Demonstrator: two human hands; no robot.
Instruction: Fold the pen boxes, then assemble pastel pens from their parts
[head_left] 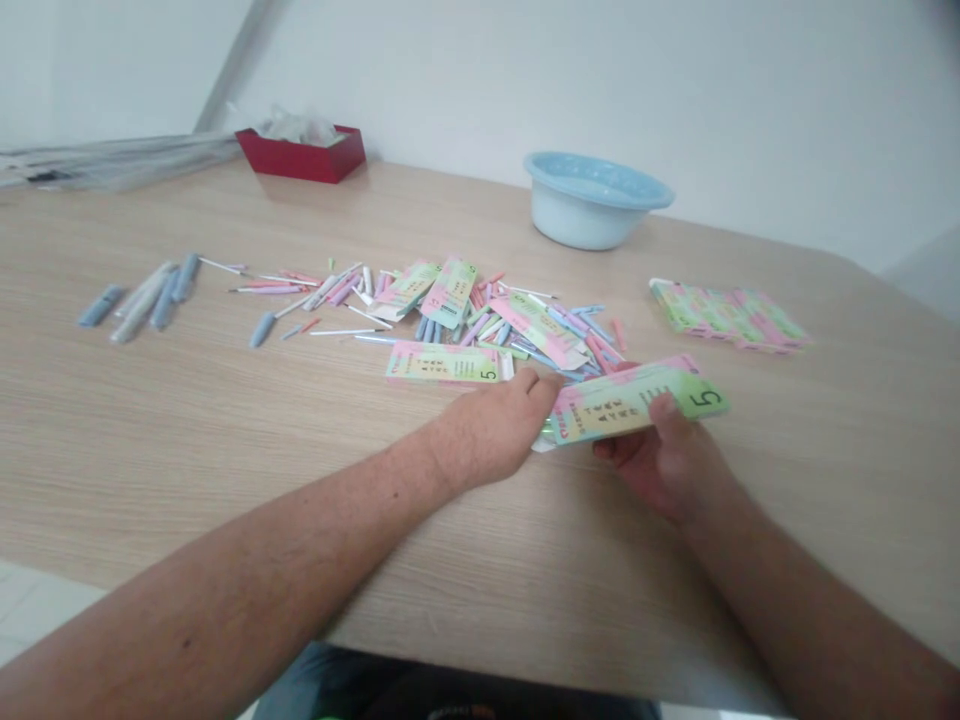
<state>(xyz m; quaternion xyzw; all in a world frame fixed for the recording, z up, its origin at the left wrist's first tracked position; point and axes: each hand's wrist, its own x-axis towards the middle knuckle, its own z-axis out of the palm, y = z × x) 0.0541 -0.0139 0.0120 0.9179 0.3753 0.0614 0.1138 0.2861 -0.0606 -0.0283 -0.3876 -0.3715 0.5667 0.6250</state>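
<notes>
The right hand (667, 460) is closed around a pastel packet (619, 405) marked with a 5, thumb pressed on its printed face and fingers curled underneath. The packet is raised at a slight tilt above the near side of the desk (225, 440), its green end toward the right. The left hand (499, 425) is at the packet's other end, its fingers bent in close; whether they pinch a flap or something inside, I cannot tell. A bit of green shows at that end, beside a pale flap (too blurred to make out further).

Just beyond the left hand lies a second packet (446, 363), flat, also with a 5 and with a white end facing right. Behind it a loose heap of slim pens (480, 325) in pink, lilac, blue, green and white spreads across the desk, with three more packets lying on and among them. Farther left are some thicker blue pieces (100, 305) and a few whitish ones (135, 305). To the right, well apart from the heap, a group of packets (727, 315) lies side by side. Toward the back stand a light blue basin (581, 228) and a red box (300, 162) with clear plastic (296, 127) in it.
</notes>
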